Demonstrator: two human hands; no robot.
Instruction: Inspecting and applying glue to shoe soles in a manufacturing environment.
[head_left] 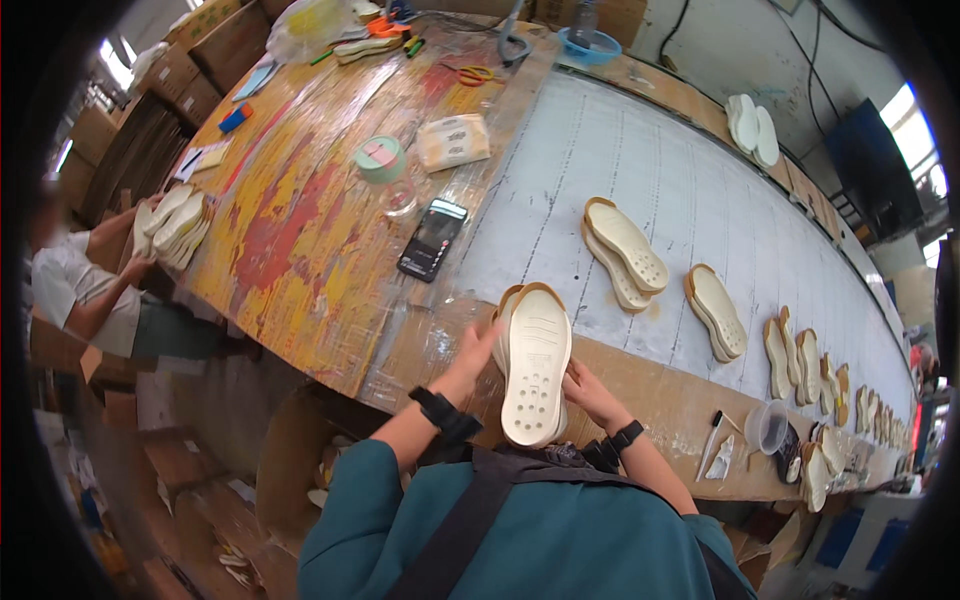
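A pair of cream shoe soles (537,365) with tan heel rims is held upright at the table's near edge, one lying over the other. The front sole shows small round holes toward its lower end and ridged lines higher up. My left hand (472,355) is closed along the left side of the soles. On their right side, lower down, my right hand (592,392) grips them, its fingertips partly hidden behind. Just beyond, another pair of soles (625,250) lies on the white conveyor belt (560,130), with a further pair (716,312) to its right.
A phone (433,240), a lidded cup (385,175) and a tissue pack (454,142) lie on the paint-stained table (300,230). More soles (778,358) line the belt rightward. A plastic tub (767,428) and marker (709,445) sit near right. Another person (90,280) handles soles far left.
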